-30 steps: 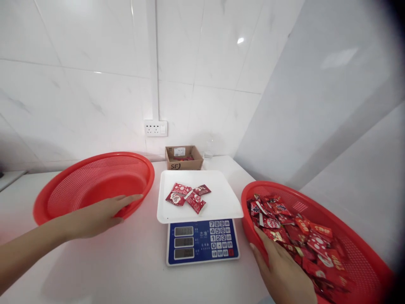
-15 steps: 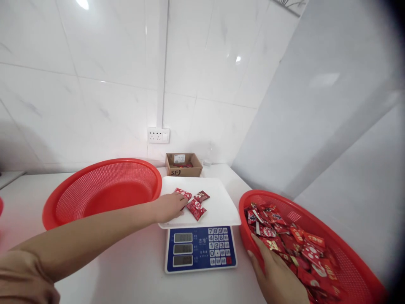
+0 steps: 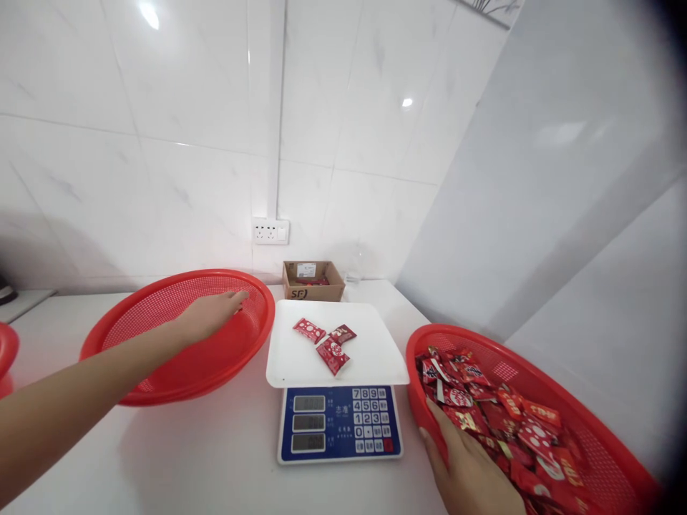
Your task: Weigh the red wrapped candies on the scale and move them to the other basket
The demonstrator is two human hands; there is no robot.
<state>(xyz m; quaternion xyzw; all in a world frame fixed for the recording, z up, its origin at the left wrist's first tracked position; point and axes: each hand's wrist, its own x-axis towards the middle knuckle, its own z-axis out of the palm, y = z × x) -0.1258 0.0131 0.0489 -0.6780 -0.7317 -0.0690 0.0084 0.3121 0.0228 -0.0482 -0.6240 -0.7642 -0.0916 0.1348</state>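
Observation:
My left hand [image 3: 215, 315] is over the red mesh basket [image 3: 198, 386] on the left, its fingers curled together; a small dark bit shows at the fingertips, too small to make out. My right hand [image 3: 466, 465] grips the near left rim of the other red basket [image 3: 595, 408], which holds many red wrapped packets [image 3: 499, 415]. Between the baskets stands a scale with a white pan [image 3: 376, 357] and a blue keypad panel [image 3: 340, 423]. Three red packets [image 3: 333, 355] lie on the pan, touching or close together.
Behind the scale a small cardboard box [image 3: 313, 292] with some red items stands against the tiled wall, beside a clear plastic thing [image 3: 352, 276]. A wall socket [image 3: 271, 231] is above. Another red basket's edge [image 3: 7, 348] shows at far left.
My left hand has left the packets on the scale pan and moved left, over the left basket. The three packets stay on the pan. My right hand keeps its place on the rim.

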